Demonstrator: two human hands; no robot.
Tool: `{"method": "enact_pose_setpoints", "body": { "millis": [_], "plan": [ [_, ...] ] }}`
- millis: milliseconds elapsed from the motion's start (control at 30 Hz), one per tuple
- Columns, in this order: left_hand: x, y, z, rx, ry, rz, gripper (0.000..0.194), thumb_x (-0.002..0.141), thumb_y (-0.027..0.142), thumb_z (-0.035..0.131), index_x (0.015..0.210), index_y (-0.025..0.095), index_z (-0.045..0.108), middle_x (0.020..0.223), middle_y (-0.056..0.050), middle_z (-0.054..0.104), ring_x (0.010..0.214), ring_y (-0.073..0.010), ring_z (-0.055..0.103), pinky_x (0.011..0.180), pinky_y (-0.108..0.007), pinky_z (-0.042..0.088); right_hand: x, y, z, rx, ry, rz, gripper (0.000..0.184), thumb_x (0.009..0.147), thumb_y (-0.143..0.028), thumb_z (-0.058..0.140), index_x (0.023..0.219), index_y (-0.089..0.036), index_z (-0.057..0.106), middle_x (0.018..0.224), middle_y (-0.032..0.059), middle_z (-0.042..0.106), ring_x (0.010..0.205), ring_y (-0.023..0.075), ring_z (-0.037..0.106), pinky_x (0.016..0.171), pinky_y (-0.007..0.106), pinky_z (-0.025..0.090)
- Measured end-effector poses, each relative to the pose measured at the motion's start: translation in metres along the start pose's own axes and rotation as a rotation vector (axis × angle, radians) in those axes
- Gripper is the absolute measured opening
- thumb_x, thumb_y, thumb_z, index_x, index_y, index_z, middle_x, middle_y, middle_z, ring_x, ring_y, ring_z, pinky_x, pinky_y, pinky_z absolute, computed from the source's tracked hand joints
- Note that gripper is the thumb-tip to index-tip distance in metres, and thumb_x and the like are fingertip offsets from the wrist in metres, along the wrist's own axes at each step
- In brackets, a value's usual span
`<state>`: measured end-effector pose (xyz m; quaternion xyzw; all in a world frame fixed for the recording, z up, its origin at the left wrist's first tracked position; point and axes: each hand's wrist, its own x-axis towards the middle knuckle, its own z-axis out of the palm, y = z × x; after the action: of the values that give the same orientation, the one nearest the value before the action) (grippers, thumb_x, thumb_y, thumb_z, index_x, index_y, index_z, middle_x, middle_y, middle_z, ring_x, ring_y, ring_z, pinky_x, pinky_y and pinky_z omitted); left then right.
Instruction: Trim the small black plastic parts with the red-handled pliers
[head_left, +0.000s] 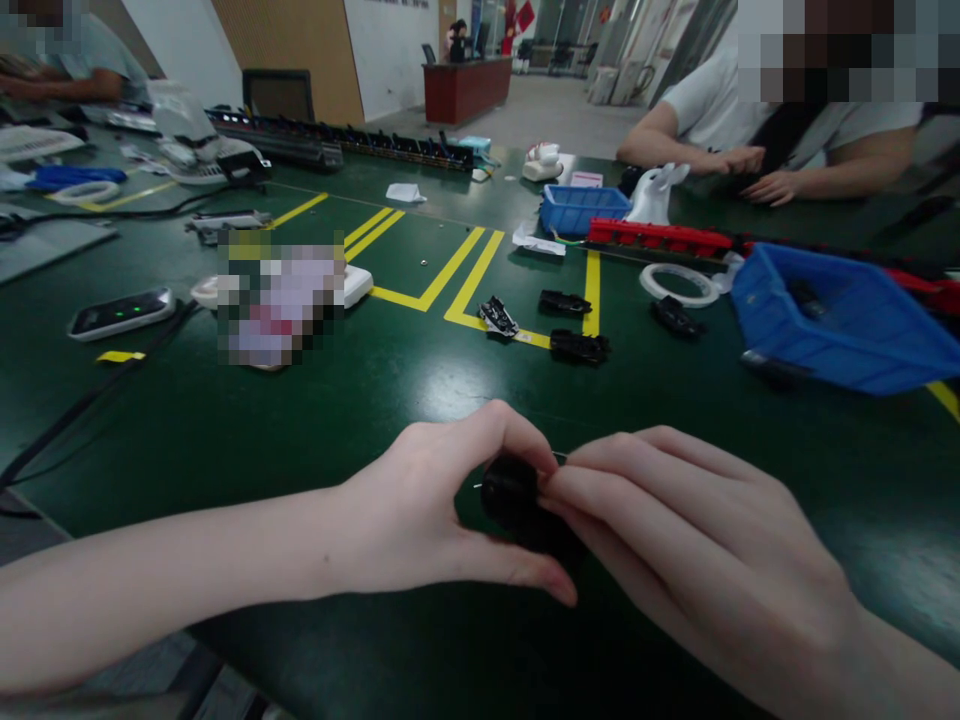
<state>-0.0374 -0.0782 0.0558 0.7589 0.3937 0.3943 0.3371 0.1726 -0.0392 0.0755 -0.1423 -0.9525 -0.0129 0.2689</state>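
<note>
One small black piece (pixel 514 490) sits between the fingers of the left hand (pixel 416 510) and the right hand (pixel 720 560), over the near part of the green surface (pixel 375 400). The right fingers are drawn together on it. The left thumb and forefinger curve around it in a wide C, the forefinger's tip at the right fingertips; whether the thumb presses on it, I cannot tell. Farther out lie two black parts (pixel 579 346) and a silver-and-black part (pixel 498 317) near yellow tape lines (pixel 463 270). To the right are a pale ring (pixel 675 269) and a blue bin (pixel 832 345). Beyond them, another person's hands (pixel 776 187) are close together.
</note>
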Motion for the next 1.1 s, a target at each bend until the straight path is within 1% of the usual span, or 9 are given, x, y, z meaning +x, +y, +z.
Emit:
{"method": "enact_pose_setpoints", "body": {
  "millis": [100, 267, 333, 533, 700, 800, 967, 1033, 1100],
  "plan": [
    [0.001, -0.002, 0.001, 0.018, 0.001, 0.011, 0.050, 0.068, 0.038, 0.089, 0.104, 0.020, 0.059, 0.094, -0.001, 0.069, 0.081, -0.0164, 0.068, 0.068, -0.025, 0.057, -0.002, 0.001, 0.002, 0.014, 0.005, 0.015, 0.013, 0.097, -0.013, 0.050, 0.092, -0.017, 0.062, 0.084, 0.0045, 0.067, 0.072, 0.0148, 0.063, 0.063, 0.030, 0.049],
    [0.000, -0.002, -0.003, 0.012, 0.074, 0.116, 0.048, 0.070, 0.038, 0.087, 0.104, 0.019, 0.060, 0.096, -0.003, 0.071, 0.081, -0.0161, 0.069, 0.071, -0.024, 0.057, -0.002, 0.006, -0.010, 0.129, 0.040, 0.221, 0.010, 0.096, -0.015, 0.053, 0.093, -0.022, 0.059, 0.083, 0.0012, 0.066, 0.068, 0.0121, 0.063, 0.059, 0.024, 0.050],
    [0.000, -0.002, -0.005, -0.005, 0.097, 0.146, 0.047, 0.070, 0.038, 0.088, 0.102, 0.018, 0.060, 0.094, -0.004, 0.072, 0.079, -0.0165, 0.070, 0.069, -0.024, 0.057, -0.002, 0.008, -0.017, 0.190, 0.029, 0.242, 0.011, 0.095, -0.014, 0.054, 0.094, -0.023, 0.059, 0.083, 0.0005, 0.067, 0.068, 0.0113, 0.065, 0.058, 0.022, 0.051],
    [-0.002, -0.004, -0.008, -0.028, 0.119, 0.178, 0.048, 0.068, 0.036, 0.089, 0.101, 0.017, 0.060, 0.091, -0.005, 0.073, 0.078, -0.0173, 0.071, 0.067, -0.024, 0.056, 0.000, 0.005, -0.024, 0.175, -0.003, 0.207, 0.012, 0.096, -0.017, 0.053, 0.091, -0.025, 0.060, 0.082, 0.0009, 0.068, 0.064, 0.0124, 0.065, 0.058, 0.025, 0.053],
    [-0.002, -0.004, -0.008, -0.031, 0.131, 0.178, 0.049, 0.066, 0.036, 0.090, 0.100, 0.017, 0.060, 0.090, -0.005, 0.073, 0.077, -0.0172, 0.071, 0.066, -0.024, 0.056, 0.002, 0.002, -0.023, 0.170, -0.004, 0.207, 0.012, 0.096, -0.017, 0.052, 0.092, -0.025, 0.061, 0.083, 0.0018, 0.068, 0.065, 0.0128, 0.066, 0.060, 0.024, 0.054],
    [-0.001, -0.005, -0.007, -0.031, 0.128, 0.151, 0.049, 0.067, 0.039, 0.089, 0.100, 0.018, 0.060, 0.089, -0.005, 0.072, 0.078, -0.0174, 0.071, 0.066, -0.024, 0.056, 0.001, 0.001, -0.022, 0.169, -0.011, 0.202, 0.012, 0.096, -0.018, 0.053, 0.093, -0.025, 0.062, 0.085, 0.0022, 0.068, 0.067, 0.0129, 0.066, 0.061, 0.025, 0.054],
    [-0.001, -0.006, -0.006, -0.019, 0.135, 0.136, 0.048, 0.067, 0.040, 0.089, 0.100, 0.018, 0.061, 0.089, -0.004, 0.072, 0.078, -0.0178, 0.071, 0.067, -0.025, 0.055, -0.001, 0.001, -0.014, 0.119, 0.009, 0.198, 0.013, 0.097, -0.019, 0.052, 0.091, -0.024, 0.063, 0.085, 0.0025, 0.068, 0.067, 0.0129, 0.064, 0.060, 0.025, 0.052],
    [-0.001, -0.007, -0.005, -0.015, 0.139, 0.137, 0.048, 0.067, 0.039, 0.089, 0.100, 0.018, 0.061, 0.089, -0.004, 0.072, 0.078, -0.0174, 0.070, 0.067, -0.025, 0.055, -0.004, 0.001, -0.010, 0.072, 0.020, 0.157, 0.012, 0.096, -0.019, 0.053, 0.092, -0.023, 0.063, 0.084, 0.0029, 0.068, 0.068, 0.0138, 0.064, 0.061, 0.026, 0.052],
    [0.000, -0.008, -0.004, -0.030, 0.139, 0.131, 0.049, 0.067, 0.039, 0.089, 0.101, 0.018, 0.061, 0.090, -0.003, 0.072, 0.078, -0.0166, 0.070, 0.068, -0.025, 0.054, -0.006, 0.001, -0.007, 0.044, 0.025, 0.078, 0.010, 0.096, -0.017, 0.054, 0.095, -0.021, 0.063, 0.083, 0.0030, 0.068, 0.070, 0.0144, 0.064, 0.064, 0.028, 0.052]
  ]
}}
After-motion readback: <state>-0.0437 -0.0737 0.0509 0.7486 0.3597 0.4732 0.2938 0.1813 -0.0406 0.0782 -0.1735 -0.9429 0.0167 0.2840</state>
